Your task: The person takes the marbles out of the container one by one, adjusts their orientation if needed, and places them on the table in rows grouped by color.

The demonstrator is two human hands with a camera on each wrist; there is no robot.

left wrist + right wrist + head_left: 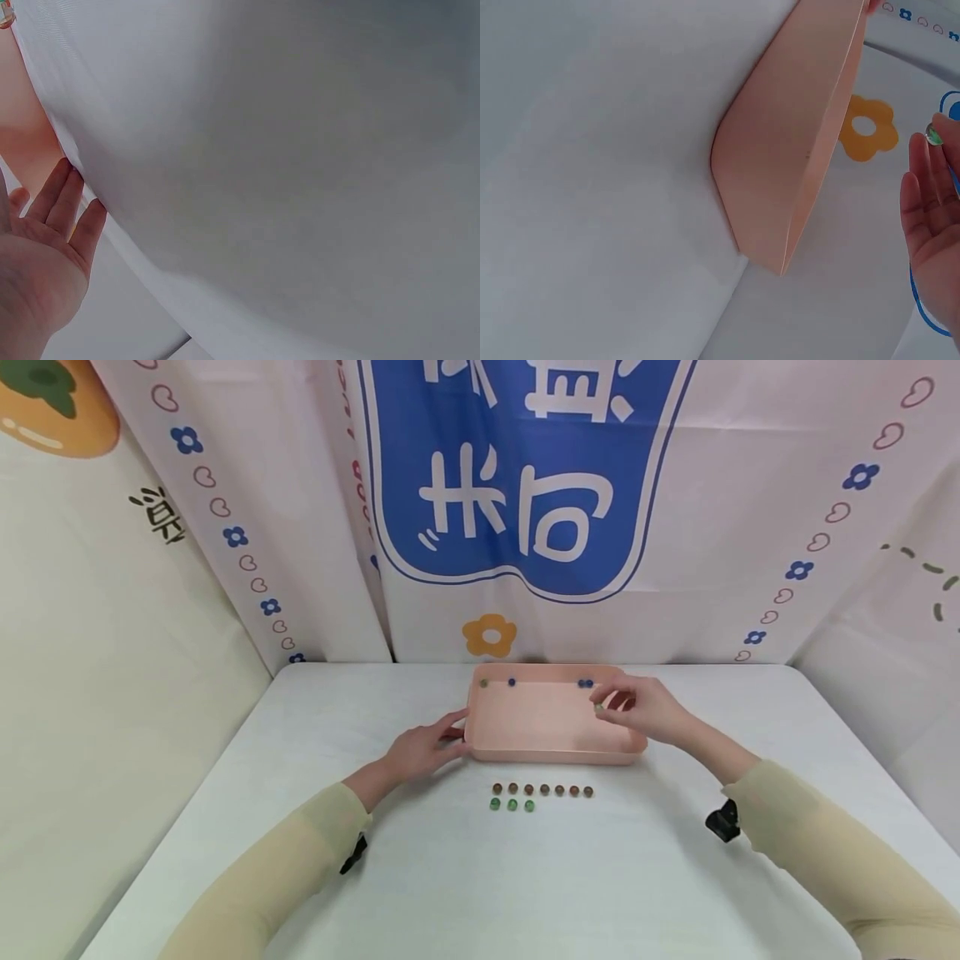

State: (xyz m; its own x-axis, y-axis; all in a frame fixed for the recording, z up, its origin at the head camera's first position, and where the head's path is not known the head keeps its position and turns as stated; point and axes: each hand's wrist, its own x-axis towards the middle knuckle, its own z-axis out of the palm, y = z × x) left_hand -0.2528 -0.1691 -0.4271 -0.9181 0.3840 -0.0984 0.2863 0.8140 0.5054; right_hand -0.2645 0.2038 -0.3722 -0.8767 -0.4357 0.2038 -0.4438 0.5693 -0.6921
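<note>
A shallow pink tray (pixel 555 757) stands near the back of the white table. My left hand (pixel 417 753) is at its left wall, fingers extended against the side; the left wrist view shows the fingertips (pixel 69 166) right at the tray's edge. Over the tray's right part, my right hand (pixel 639 703) pinches a green glass marble (pixel 934 135) between thumb and fingertips. Along the tray's far side lie a green marble (pixel 483 682), one blue marble (pixel 512 682) and a pair of blue marbles (pixel 585 683).
In front of the tray, several brown marbles (pixel 544 790) form a row on the table (pixel 525 885). Three green marbles (pixel 512 805) make a second row just nearer. A printed cloth (pixel 315 510) hangs behind the table's back edge.
</note>
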